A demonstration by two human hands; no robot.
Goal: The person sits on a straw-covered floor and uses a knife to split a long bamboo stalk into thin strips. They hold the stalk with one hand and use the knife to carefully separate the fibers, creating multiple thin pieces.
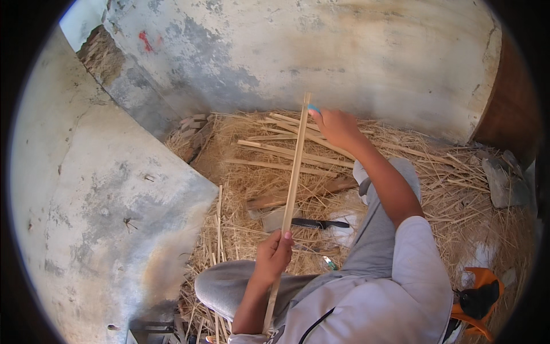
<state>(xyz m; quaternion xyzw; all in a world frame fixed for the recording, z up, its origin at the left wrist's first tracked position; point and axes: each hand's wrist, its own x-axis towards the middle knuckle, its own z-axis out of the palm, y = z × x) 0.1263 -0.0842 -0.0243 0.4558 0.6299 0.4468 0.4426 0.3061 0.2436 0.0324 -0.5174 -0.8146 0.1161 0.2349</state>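
A long, pale wooden strip runs from beside my lap up toward the far wall. My left hand is closed round its lower part, thumb pointing up along it. Near the strip's far end, my right hand is closed at its right edge, with something blue at the thumb; whether that is a wrap or a small object I cannot tell. Most of the right fingers are hidden. On the ground just right of the strip lies a knife with a dark handle.
Loose wooden strips lie on straw and shavings beyond my legs. A pale curved wall rises ahead, and a slanted slab at left. A stone block and an orange-and-black object are at right.
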